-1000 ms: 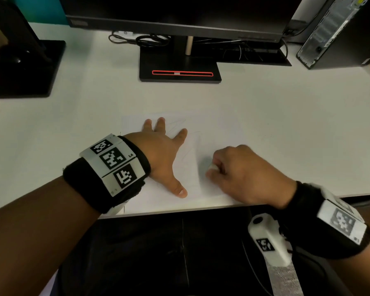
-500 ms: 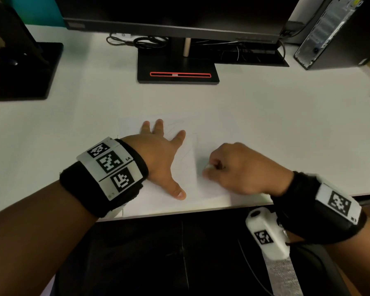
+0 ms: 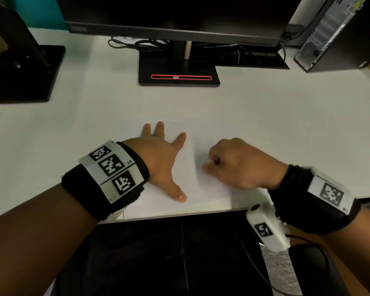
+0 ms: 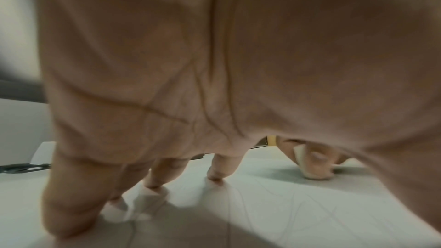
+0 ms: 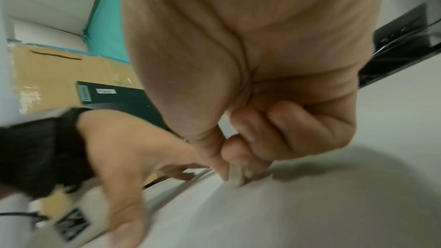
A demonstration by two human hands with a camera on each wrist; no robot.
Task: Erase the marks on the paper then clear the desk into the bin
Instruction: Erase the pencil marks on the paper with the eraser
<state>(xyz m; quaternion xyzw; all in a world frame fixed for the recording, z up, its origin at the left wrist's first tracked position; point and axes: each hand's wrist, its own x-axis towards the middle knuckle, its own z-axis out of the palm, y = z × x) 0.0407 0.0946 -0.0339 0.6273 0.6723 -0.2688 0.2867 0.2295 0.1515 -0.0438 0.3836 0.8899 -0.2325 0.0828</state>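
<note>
A white sheet of paper with faint pencil lines lies at the desk's front edge. My left hand lies flat on its left part with fingers spread, pressing it down. My right hand is curled, and its thumb and fingers pinch a small pale eraser with its end on the paper's middle. In the right wrist view the eraser touches the paper. In the left wrist view my fingertips press on the sheet, with the eraser beyond them.
The white desk carries a monitor on a black stand straight ahead. A second black base sits at the left, a computer tower at the back right, and cables lie behind the stand. No bin is in view.
My right hand has shifted a little to the left and away from me with the eraser on the paper. The left hand has stayed flat in place.
</note>
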